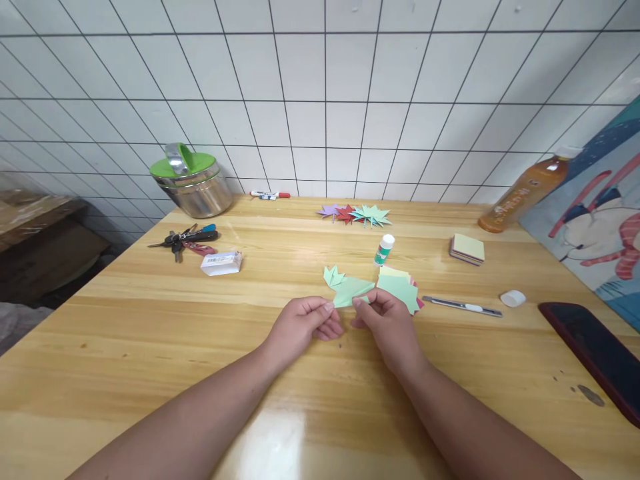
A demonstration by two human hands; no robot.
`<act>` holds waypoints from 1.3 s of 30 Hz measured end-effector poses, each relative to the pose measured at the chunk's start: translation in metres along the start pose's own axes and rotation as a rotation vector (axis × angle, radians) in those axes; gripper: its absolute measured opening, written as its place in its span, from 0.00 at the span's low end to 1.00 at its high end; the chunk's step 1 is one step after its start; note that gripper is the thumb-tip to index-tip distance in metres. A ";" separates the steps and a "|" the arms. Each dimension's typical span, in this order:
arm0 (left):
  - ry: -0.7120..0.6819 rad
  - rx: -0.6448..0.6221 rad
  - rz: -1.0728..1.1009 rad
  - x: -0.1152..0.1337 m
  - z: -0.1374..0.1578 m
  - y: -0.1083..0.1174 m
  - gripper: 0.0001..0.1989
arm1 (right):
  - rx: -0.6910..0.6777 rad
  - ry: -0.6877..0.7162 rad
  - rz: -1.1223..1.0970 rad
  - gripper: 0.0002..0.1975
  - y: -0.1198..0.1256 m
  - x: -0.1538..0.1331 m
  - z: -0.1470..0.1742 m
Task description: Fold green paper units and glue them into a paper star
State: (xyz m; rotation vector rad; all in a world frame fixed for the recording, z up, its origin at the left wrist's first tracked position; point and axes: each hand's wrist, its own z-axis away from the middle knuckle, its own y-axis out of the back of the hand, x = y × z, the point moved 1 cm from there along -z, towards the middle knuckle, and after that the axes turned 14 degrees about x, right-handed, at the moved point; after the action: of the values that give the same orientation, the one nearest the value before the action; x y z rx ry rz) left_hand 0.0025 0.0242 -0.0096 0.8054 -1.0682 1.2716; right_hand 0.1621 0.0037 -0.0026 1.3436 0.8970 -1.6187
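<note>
Between my two hands is a sheet of light green paper (350, 290), lifted at its near edge. My left hand (307, 320) pinches its left corner, and my right hand (385, 323) pinches the near edge further right. Just beyond the sheet lies a small folded green paper piece (333, 277) with pointed tips. A stack of coloured paper (397, 287), green on top with yellow and pink edges showing, sits right beside my right hand. Behind it stands an uncapped-looking glue stick (384, 251). Paper stars in purple, red and green (370, 215) lie near the wall.
Right of the stack lie a utility knife (463, 306), a white cap (513, 298), a phone (595, 357) and a sticky-note pad (467, 249). A drink bottle (530, 190) stands far right. At left are keys (187, 239), a small white box (221, 263), a green-lidded pot (193, 187) and markers (270, 195).
</note>
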 end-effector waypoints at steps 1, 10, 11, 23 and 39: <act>0.016 -0.015 0.023 0.000 0.000 0.001 0.19 | 0.009 -0.014 -0.013 0.14 0.000 -0.001 -0.001; -0.067 -0.029 -0.026 0.005 0.002 -0.001 0.17 | -0.019 0.064 0.058 0.12 0.001 0.001 0.000; -0.080 -0.035 -0.045 0.005 0.002 -0.002 0.16 | -0.028 0.097 0.092 0.12 0.000 0.002 0.001; -0.164 0.019 -0.147 0.001 0.003 -0.005 0.14 | 0.024 0.239 0.159 0.08 -0.004 0.007 0.005; -0.312 0.086 -0.296 0.004 0.008 -0.007 0.12 | -0.003 0.139 -0.031 0.20 -0.005 0.000 0.007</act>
State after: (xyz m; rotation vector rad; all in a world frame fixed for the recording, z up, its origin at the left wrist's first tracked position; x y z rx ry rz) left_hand 0.0074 0.0174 -0.0030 1.2094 -1.0948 0.9652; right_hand 0.1547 -0.0011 -0.0013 1.4609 1.0063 -1.5614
